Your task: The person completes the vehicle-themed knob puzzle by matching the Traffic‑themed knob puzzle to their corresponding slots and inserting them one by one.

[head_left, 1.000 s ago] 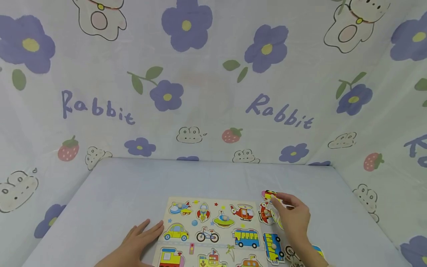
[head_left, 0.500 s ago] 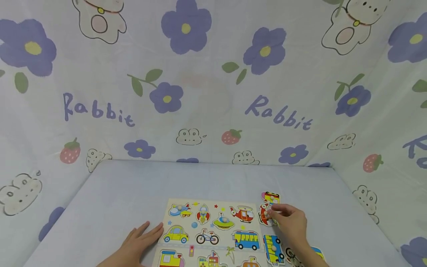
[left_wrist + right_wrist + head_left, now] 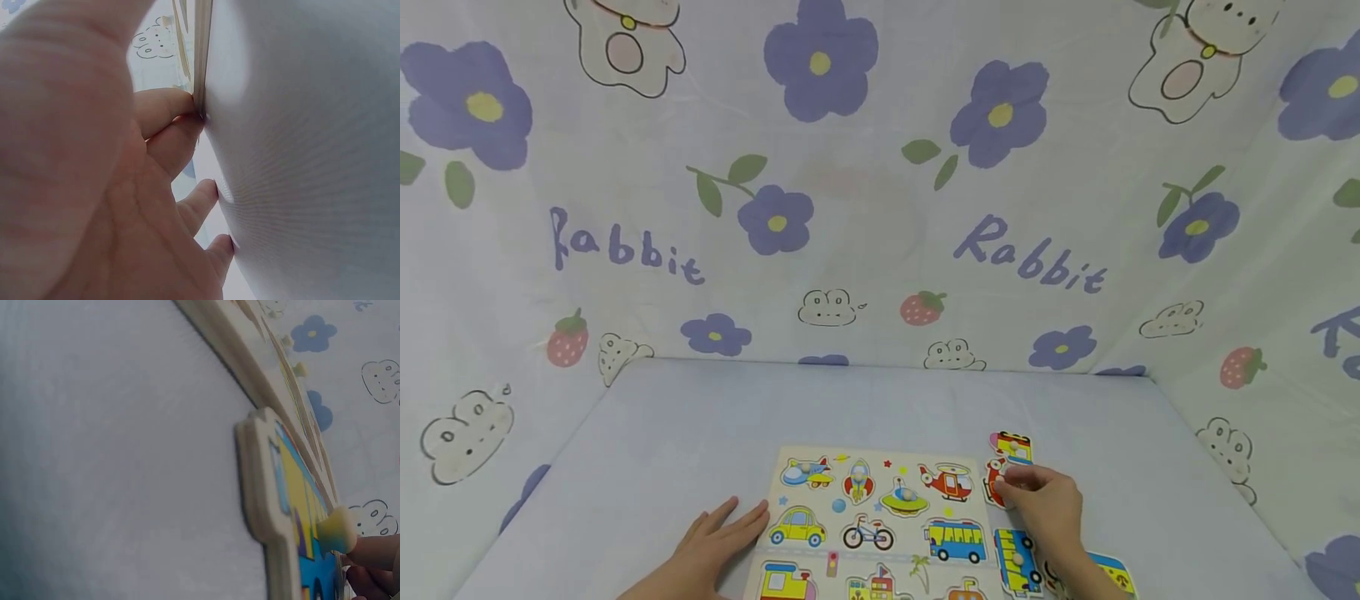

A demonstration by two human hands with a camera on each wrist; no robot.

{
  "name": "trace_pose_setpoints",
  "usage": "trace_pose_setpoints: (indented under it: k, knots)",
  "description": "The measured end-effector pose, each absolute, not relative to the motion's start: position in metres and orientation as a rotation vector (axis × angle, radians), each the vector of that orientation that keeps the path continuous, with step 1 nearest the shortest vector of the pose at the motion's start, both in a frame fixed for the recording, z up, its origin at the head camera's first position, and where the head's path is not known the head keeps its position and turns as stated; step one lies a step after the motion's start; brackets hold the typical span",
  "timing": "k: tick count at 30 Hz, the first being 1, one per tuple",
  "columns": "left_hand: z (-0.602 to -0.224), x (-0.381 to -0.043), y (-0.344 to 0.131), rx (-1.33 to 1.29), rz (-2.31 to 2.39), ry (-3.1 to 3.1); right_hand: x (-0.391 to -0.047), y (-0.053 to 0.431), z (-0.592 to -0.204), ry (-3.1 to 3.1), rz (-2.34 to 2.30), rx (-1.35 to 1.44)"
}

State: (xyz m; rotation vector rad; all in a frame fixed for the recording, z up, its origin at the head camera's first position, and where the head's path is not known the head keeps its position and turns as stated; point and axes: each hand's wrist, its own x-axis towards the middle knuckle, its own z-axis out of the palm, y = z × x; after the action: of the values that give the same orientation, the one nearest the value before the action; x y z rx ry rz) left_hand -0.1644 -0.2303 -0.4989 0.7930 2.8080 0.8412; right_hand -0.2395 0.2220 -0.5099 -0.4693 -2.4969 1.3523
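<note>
My left hand (image 3: 711, 546) lies spread on the table, its fingertips against the left edge of a wooden peg puzzle board (image 3: 912, 533) printed with vehicles. In the left wrist view, two fingers touch the board's edge and the others rest on the cloth. To the right of the board, my right hand (image 3: 1048, 510) pinches a red helicopter puzzle piece (image 3: 992, 483), covering part of it. Nearer to me lies a blue and yellow bus piece (image 3: 1017, 562); in the right wrist view, its knob (image 3: 337, 530) partly hides my right fingertips.
A train piece (image 3: 1011, 447) lies beyond the helicopter. Below my right forearm are a partly hidden bicycle piece and a blue and yellow piece (image 3: 1116, 573). Airplane, rocket and flying saucer pieces sit in the board's top row. A patterned curtain (image 3: 865, 208) stands behind the table.
My right hand has come back from the train piece, now left lying on the table, to the helicopter piece nearer to me. My left hand has stayed at the board's edge.
</note>
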Motion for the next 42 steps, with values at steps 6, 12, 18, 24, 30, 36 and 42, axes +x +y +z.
trace_pose_setpoints:
  k: [6, 12, 18, 24, 30, 36, 42]
  knots:
    - [-0.499, -0.164, -0.229, 0.749, 0.849, 2.78, -0.242, 0.222, -0.512, -2.501, 1.36, -0.474]
    - [-0.499, -0.165, -0.23, 0.744, 0.846, 2.762, -0.243, 0.22, -0.51, -2.515, 1.324, -0.485]
    - [-0.499, -0.164, -0.227, 0.688, 0.84, 2.762, -0.24, 0.221, -0.505, -2.516, 1.319, -0.488]
    - [-0.499, -0.163, -0.225, 0.62, 0.814, 2.774, -0.241, 0.22, -0.498, -2.469, 1.349, -0.519]
    - [-0.498, -0.164, -0.225, 0.616, 0.821, 2.769, -0.241, 0.217, -0.491, -2.447, 1.39, -0.537]
    - [-0.5, -0.165, -0.227, 0.633, 0.826, 2.765, -0.243, 0.216, -0.487, -2.449, 1.42, -0.514]
    - [-0.501, -0.167, -0.228, 0.634, 0.83, 2.77, -0.246, 0.214, -0.486, -2.457, 1.433, -0.476]
